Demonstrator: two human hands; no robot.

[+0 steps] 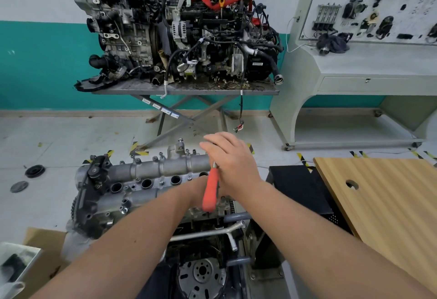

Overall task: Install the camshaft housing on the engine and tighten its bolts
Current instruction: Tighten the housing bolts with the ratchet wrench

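Closest to me, my two forearms reach out over the engine (208, 246) standing below my chest, its flywheel end (201, 272) facing up at me. My left hand (197, 192) is mostly hidden behind the red-handled tool (210, 191) and my other hand, so I cannot tell whether its fingers are curled or straight. My right hand (230, 162) lies over the top of the tool, fingers together and bent down across its metal shank; whether they truly clamp it I cannot tell from here. The camshaft housing (151, 180) is already seated on top of the engine, a long cast aluminium piece with a row of round plug wells, and its bolts (123, 208) stand along the edges. I judge it rigid and fairly heavy, with bare, maybe oily metal that could slip, so if it needs shifting I would take it by the two ends, not by the thin bosses. The tool handle looks plastic and easy to grip; I would press straight down on it so the tip does not cam out of a bolt head. To my right a wooden board (378, 199) with a hole lies just beside the stand. Farther off, two other engines (179, 33) sit on a scissor table (184, 89) against the teal wall, with a display panel (369, 5) to their right.
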